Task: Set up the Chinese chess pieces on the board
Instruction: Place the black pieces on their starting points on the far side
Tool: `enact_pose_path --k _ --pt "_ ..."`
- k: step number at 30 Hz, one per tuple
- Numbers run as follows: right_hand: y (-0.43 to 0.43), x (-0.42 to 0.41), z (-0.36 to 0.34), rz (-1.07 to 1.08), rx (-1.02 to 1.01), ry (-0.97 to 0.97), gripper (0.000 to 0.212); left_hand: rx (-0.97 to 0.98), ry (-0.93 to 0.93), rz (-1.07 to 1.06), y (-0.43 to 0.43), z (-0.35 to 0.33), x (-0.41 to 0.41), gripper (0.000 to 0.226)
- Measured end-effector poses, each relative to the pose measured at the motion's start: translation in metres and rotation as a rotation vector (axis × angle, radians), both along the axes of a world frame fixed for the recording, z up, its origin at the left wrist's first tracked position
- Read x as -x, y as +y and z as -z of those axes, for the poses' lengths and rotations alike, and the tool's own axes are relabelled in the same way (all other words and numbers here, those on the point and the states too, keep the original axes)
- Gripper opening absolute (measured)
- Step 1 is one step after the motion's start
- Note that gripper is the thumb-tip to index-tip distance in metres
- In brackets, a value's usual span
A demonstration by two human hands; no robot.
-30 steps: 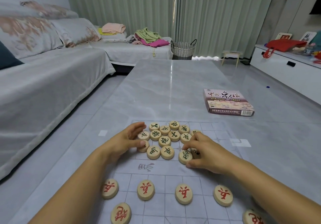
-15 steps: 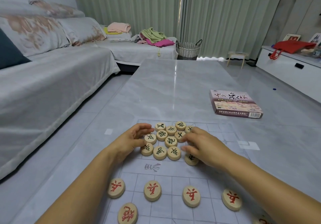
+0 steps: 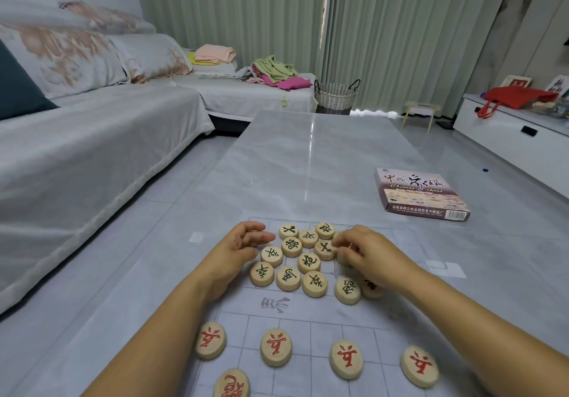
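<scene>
The fingers (image 3: 343, 244) of the right hand (image 3: 374, 256) are curled down onto the right side of a cluster of green-marked pieces (image 3: 303, 258), and they seem to pinch one piece under them, but I cannot tell if it is really grasped, because the hand covers it. The fingers of the left hand (image 3: 237, 250) are loose and half bent, not holding anything, with the tips just beside the left side of the same cluster. Both forearms come from the near edge and lie low over the board (image 3: 311, 329).

The pieces are round flat wooden discs, pale, with carved characters. The green ones lie tight together on the far half of the board, many touching. Four red-marked pieces (image 3: 346, 358) stand in a row on the near half, well apart, and one more red piece (image 3: 231, 384) is at the near left.

The board is a thin light sheet with a printed grid, flat on the glossy grey table (image 3: 308, 156). The far part of the table is open, with only the game box (image 3: 420, 193) at the right.
</scene>
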State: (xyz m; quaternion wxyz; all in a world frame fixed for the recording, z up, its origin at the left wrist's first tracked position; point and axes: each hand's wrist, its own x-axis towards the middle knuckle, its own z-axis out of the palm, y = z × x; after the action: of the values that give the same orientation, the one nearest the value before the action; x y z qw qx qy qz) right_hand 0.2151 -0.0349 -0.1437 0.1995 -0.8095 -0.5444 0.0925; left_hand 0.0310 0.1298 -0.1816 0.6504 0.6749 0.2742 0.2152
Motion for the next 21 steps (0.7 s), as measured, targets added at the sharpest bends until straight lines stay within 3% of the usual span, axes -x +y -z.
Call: enact_pose_path --k 8,15,18,21 --pt "0.040 0.011 -0.001 -0.023 0.011 -0.036 0.029 -0.061 0.032 -0.034 0.001 0.002 -0.003 0.052" --pt "0.074 0.040 0.003 0.025 0.159 -0.220 0.034 -0.125 0.073 -0.026 -0.004 0.001 -0.006 0.049" --pt "0.076 0.039 0.001 0.033 0.141 -0.130 0.034 -0.135 0.078 -0.037 -0.005 0.002 -0.006 0.046" --pt "0.071 0.012 -0.009 0.115 -0.016 0.104 0.033 -0.150 0.082 -0.031 -0.006 0.001 -0.004 0.044"
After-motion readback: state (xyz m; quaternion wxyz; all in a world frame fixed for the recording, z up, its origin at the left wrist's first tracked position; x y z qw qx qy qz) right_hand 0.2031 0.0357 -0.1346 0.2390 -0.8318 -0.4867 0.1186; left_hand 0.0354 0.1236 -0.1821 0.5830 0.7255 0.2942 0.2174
